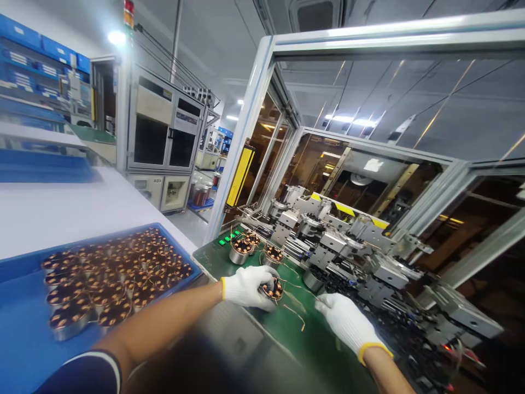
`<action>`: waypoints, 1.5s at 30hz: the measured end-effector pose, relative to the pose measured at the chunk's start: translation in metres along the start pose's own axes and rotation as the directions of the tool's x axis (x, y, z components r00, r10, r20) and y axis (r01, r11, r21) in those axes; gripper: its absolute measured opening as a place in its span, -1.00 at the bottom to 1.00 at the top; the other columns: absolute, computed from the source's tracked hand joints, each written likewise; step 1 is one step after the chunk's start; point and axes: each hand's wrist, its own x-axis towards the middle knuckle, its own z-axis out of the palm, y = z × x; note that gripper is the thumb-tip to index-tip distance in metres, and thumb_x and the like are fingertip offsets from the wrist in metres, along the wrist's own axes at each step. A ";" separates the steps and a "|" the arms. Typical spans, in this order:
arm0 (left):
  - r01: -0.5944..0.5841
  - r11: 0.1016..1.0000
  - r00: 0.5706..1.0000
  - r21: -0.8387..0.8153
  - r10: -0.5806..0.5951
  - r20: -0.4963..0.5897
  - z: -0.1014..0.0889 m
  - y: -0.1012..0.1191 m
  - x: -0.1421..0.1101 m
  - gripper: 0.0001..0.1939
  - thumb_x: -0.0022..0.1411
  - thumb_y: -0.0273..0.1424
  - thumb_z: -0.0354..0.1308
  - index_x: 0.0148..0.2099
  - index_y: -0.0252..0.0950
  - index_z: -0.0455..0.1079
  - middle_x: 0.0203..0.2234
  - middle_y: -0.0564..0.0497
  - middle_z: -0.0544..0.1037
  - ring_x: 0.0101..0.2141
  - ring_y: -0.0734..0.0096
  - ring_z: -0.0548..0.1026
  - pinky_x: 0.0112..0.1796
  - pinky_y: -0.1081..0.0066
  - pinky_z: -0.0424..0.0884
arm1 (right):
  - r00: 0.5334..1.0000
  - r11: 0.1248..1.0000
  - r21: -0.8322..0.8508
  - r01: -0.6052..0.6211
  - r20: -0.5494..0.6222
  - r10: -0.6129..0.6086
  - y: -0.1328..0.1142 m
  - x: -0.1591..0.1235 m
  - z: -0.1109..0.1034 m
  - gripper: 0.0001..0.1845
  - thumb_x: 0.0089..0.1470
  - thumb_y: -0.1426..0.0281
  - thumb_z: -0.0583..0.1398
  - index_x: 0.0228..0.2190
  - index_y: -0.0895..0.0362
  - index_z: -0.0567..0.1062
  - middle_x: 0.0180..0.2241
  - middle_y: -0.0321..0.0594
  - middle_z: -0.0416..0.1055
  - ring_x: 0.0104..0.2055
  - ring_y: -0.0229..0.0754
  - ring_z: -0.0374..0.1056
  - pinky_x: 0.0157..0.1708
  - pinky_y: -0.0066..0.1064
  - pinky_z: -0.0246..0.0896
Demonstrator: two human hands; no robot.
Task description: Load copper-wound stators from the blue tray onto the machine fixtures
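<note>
My left hand [250,287], in a white knit glove with a yellow cuff, is wrapped around a copper-wound motor stator [274,289] low over the green work surface [303,345]. Loose wire leads trail from this stator to the right. My right hand [346,320], gloved the same way, has thumb and fingers pinched at the end of one wire lead [301,288]. Just beyond my hands, more wound stators [240,251] stand on the green surface. Another metal cylinder [314,279] sits by the machine, its top partly hidden.
A blue tray [24,328] full of wound stators lies on the white table [36,216] at left. A row of metal machine fixtures [332,241] runs along the far side of the green surface, inside a framed enclosure [250,120]. Green lights [229,237] glow near its left post.
</note>
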 end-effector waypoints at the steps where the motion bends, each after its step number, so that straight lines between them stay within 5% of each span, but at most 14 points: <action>1: 0.009 1.000 1.000 0.026 -0.009 -0.002 0.000 0.001 0.000 -0.64 -0.13 -0.16 0.37 -0.37 -0.24 0.36 0.01 0.12 0.43 -0.15 0.35 0.48 -0.19 0.46 0.35 | 0.996 0.995 -0.074 -0.068 -0.057 0.064 0.001 -0.006 -0.010 -0.56 0.15 0.28 -0.05 -0.18 0.17 0.54 -0.19 -0.05 0.51 -0.18 -0.06 0.40 -0.13 -0.29 0.20; 3: 0.036 0.994 0.999 0.102 -0.035 -0.016 0.002 0.003 -0.001 -0.63 -0.12 -0.11 0.36 -0.37 -0.22 0.36 0.01 0.16 0.43 -0.18 0.35 0.49 -0.24 0.45 0.35 | 0.959 0.974 -0.062 -0.217 -0.201 0.201 -0.010 -0.023 -0.026 -0.49 0.18 0.18 -0.10 -0.05 0.09 0.49 -0.08 -0.06 0.47 -0.13 0.00 0.40 -0.11 -0.22 0.21; 5: 0.075 0.978 0.997 0.193 -0.068 -0.042 0.006 0.007 -0.002 -0.62 -0.10 -0.06 0.32 -0.37 -0.21 0.35 -0.01 0.18 0.44 -0.22 0.33 0.50 -0.28 0.43 0.37 | 0.921 0.969 0.103 -0.227 -0.302 0.248 -0.035 -0.040 -0.031 -0.45 0.14 0.03 -0.07 0.03 -0.03 0.42 -0.05 -0.16 0.47 -0.17 -0.05 0.41 -0.17 -0.27 0.26; 7: 0.122 0.952 0.991 0.281 -0.099 -0.094 0.010 0.011 -0.002 -0.60 -0.07 -0.01 0.27 -0.34 -0.20 0.36 -0.03 0.15 0.45 -0.22 0.28 0.51 -0.27 0.38 0.39 | 0.957 0.977 0.203 -0.071 -0.263 0.124 -0.059 -0.050 -0.022 -0.47 0.11 0.04 -0.01 0.03 -0.06 0.42 -0.17 -0.24 0.51 -0.27 -0.13 0.42 -0.24 -0.35 0.28; 10: 0.201 0.904 0.975 0.378 -0.146 -0.169 0.017 0.017 -0.003 -0.57 0.00 0.04 0.18 -0.26 -0.19 0.37 -0.07 0.09 0.46 -0.22 0.21 0.51 -0.23 0.31 0.43 | 0.988 0.990 0.124 0.075 -0.146 -0.056 -0.077 -0.045 0.008 -0.50 0.15 0.24 -0.04 0.09 0.00 0.36 -0.27 -0.21 0.53 -0.28 -0.15 0.43 -0.27 -0.36 0.28; 14: 0.242 0.870 0.968 0.430 -0.186 -0.169 0.017 0.022 -0.006 -0.54 0.00 0.06 0.15 -0.22 -0.20 0.36 -0.12 0.04 0.45 -0.25 0.19 0.51 -0.26 0.28 0.45 | 0.984 0.996 0.032 0.082 -0.159 -0.076 -0.064 -0.027 0.041 -0.46 0.16 0.34 -0.04 0.16 0.07 0.28 -0.04 -0.13 0.45 -0.05 -0.08 0.39 -0.09 -0.28 0.29; 19: 0.194 0.868 0.980 0.457 -0.150 -0.133 0.010 0.024 -0.011 -0.57 0.13 0.04 0.02 -0.24 -0.23 0.33 -0.21 -0.02 0.45 -0.28 0.17 0.52 -0.33 0.27 0.46 | 0.930 0.982 -0.109 0.153 -0.320 -0.180 -0.058 -0.031 0.047 -0.49 0.22 0.34 -0.10 0.16 0.05 0.28 0.17 -0.27 0.25 -0.03 -0.05 0.39 0.04 -0.15 0.25; 25: 0.181 0.865 0.981 0.468 -0.130 -0.141 0.010 0.023 -0.011 -0.59 0.11 0.01 0.07 -0.23 -0.23 0.33 -0.22 -0.01 0.44 -0.28 0.18 0.51 -0.30 0.26 0.45 | 0.962 0.970 -0.154 0.186 -0.171 -0.212 -0.065 -0.026 0.052 -0.50 0.21 0.39 -0.07 0.13 0.11 0.34 0.07 -0.20 0.38 0.02 -0.06 0.36 0.06 -0.22 0.24; 30: 0.168 0.865 0.984 0.473 -0.114 -0.140 0.011 0.019 -0.010 -0.57 0.10 0.05 0.06 -0.27 -0.22 0.35 -0.25 0.02 0.44 -0.30 0.20 0.50 -0.33 0.29 0.43 | 0.985 0.949 -0.280 0.144 -0.053 -0.165 -0.057 -0.027 0.036 -0.51 0.21 0.41 -0.13 0.00 0.00 0.47 -0.05 -0.15 0.47 -0.03 -0.01 0.40 -0.03 -0.16 0.28; 36: 0.152 0.852 0.968 0.501 -0.027 -0.248 0.018 0.020 -0.007 -0.64 0.11 -0.06 0.11 -0.28 -0.26 0.38 -0.02 -0.04 0.38 -0.14 0.17 0.42 -0.13 0.22 0.37 | 0.991 0.860 -0.510 -0.035 -0.130 -0.037 -0.059 -0.049 0.003 -0.54 0.19 0.40 -0.12 -0.07 -0.10 0.47 -0.21 -0.14 0.51 -0.28 0.05 0.47 -0.33 -0.13 0.31; 41: 0.179 0.829 0.941 0.530 0.013 -0.337 0.004 0.057 -0.006 -0.52 -0.04 -0.01 0.24 -0.20 -0.29 0.41 0.00 -0.17 0.35 -0.02 -0.02 0.29 -0.03 0.05 0.25 | 0.899 0.760 -0.646 -0.071 -0.372 -0.233 -0.065 -0.053 0.013 -0.60 0.24 0.35 -0.11 -0.20 -0.01 0.50 -0.40 -0.18 0.46 -0.46 -0.12 0.44 -0.60 -0.42 -0.07; 45: -0.063 0.824 0.979 0.563 0.160 -0.124 -0.008 0.069 0.011 -0.64 0.12 -0.14 0.14 -0.10 -0.23 0.42 -0.24 -0.08 0.48 -0.14 0.09 0.37 -0.13 0.14 0.30 | 0.803 0.709 -0.701 -0.076 -0.464 -0.373 -0.065 -0.050 0.022 -0.63 0.25 0.29 -0.08 -0.16 -0.02 0.49 -0.38 -0.22 0.44 -0.52 -0.19 0.38 -0.60 -0.41 -0.26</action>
